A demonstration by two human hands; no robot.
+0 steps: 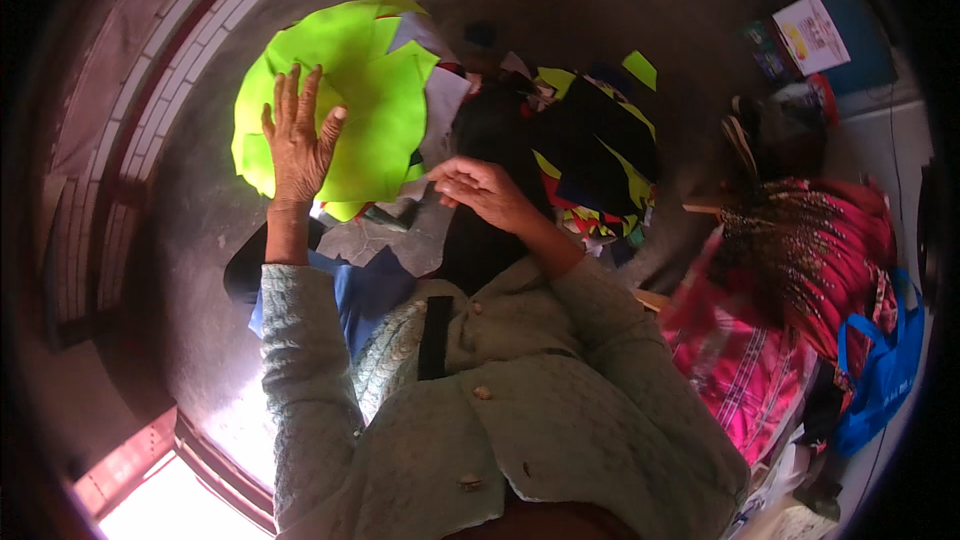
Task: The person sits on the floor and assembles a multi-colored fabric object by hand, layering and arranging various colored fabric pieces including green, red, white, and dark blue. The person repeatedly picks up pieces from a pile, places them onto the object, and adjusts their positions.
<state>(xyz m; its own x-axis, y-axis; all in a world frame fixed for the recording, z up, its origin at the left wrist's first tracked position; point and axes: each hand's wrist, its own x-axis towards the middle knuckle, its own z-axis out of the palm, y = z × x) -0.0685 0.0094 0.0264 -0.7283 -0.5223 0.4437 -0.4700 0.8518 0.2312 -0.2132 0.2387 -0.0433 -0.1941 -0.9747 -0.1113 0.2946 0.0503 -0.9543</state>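
My left hand [297, 135] lies flat, its fingers a little spread, on a heap of neon yellow fabric pieces [375, 100]. The pieces overlap in a broad rounded pile at the upper left. Pale grey cloth [443, 105] pokes out from the pile's right edge. Just right of the pile hangs my right hand [485, 190], fingers bent and drawn together, tips toward the yellow edge. Whatever may be between those fingers is hidden.
Right of the pile lies a heap of black, yellow and red scraps [600, 150]. Blue cloth [365, 290] rests near my lap. Pink and red cloth [740, 370] and a blue bag [880, 370] are at the right, a white box [812, 35] at the upper right.
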